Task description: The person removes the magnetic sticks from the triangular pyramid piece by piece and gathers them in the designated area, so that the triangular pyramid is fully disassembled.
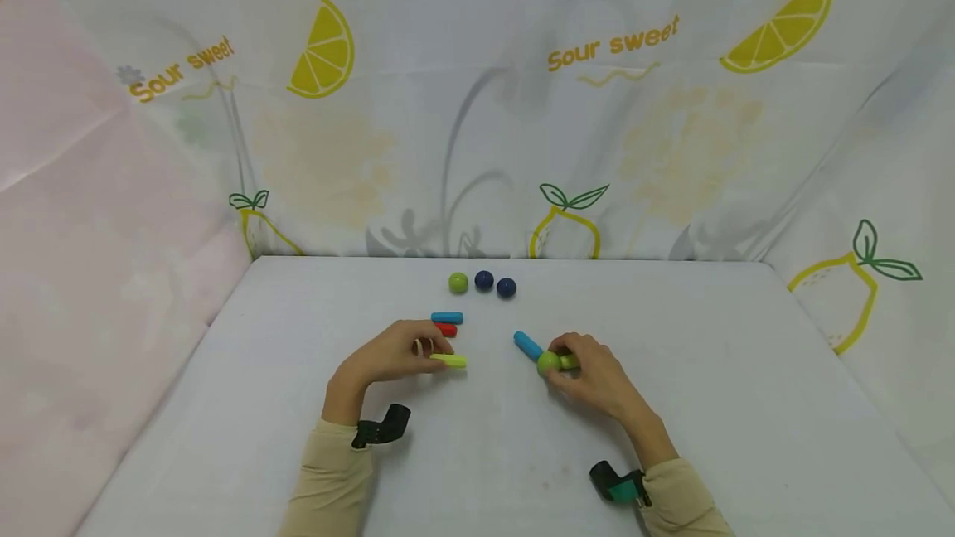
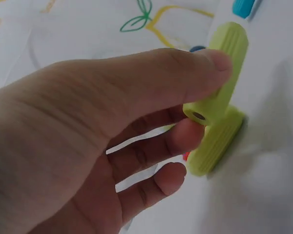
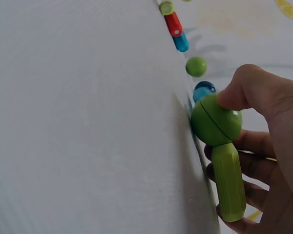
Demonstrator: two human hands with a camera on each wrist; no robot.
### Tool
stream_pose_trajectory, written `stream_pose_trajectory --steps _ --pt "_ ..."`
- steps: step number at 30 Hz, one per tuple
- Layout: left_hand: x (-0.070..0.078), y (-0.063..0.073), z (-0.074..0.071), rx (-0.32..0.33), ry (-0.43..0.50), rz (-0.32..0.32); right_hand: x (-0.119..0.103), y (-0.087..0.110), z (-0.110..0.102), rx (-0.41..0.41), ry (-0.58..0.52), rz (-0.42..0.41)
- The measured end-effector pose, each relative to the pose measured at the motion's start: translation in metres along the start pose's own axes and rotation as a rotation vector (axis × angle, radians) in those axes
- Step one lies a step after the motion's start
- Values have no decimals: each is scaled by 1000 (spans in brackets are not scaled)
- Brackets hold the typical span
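My left hand [image 1: 391, 352] pinches a yellow-green toy rod [image 2: 228, 46] between thumb and fingers; a dark round spot shows in its end. Behind it in the left wrist view, a second yellow-green rod [image 2: 217, 141] lies close to the fingertips. To the right, my right hand [image 1: 593, 375] holds a green ball [image 1: 548, 364], its thumb on top in the right wrist view. A green rod [image 3: 228, 183] extends from that ball toward the palm, with fingers behind it. On the ball's other side, a blue rod [image 1: 528, 345] points away to the back left.
Beyond the left hand lie a blue rod [image 1: 448, 317] and a red rod [image 1: 448, 329]. Farther back, a loose green ball [image 1: 458, 283] and two dark blue balls [image 1: 484, 280] sit on the white table [image 1: 671, 305]. A lemon-printed cloth [image 1: 462, 106] hangs behind.
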State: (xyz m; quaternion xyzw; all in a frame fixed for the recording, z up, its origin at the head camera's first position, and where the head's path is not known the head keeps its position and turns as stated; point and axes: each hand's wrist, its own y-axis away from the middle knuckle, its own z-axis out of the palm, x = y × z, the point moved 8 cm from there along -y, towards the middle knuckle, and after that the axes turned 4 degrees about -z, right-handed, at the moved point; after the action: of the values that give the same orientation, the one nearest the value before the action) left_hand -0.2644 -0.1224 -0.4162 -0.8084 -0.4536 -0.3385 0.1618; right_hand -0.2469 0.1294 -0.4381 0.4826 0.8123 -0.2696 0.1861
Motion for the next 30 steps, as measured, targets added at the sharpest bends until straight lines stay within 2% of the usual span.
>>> stream_pose_trajectory --steps 3,7,14,19,24,30 --pt "-13 8 -8 -6 -17 -58 0 0 0 9 -14 -7" --pt "-25 15 -15 16 -28 -78 2 0 0 -1 -41 -12" --pt "-40 13 -14 52 -11 -125 2 0 1 -52 -81 -29" --pt "-41 8 -10 79 -10 -101 2 0 1 -82 -100 -27" --pt "-40 5 -11 134 -16 -89 3 1 1 -98 -104 -26" --pt "-36 2 -14 213 -29 -28 5 2 3 -119 -105 -32"
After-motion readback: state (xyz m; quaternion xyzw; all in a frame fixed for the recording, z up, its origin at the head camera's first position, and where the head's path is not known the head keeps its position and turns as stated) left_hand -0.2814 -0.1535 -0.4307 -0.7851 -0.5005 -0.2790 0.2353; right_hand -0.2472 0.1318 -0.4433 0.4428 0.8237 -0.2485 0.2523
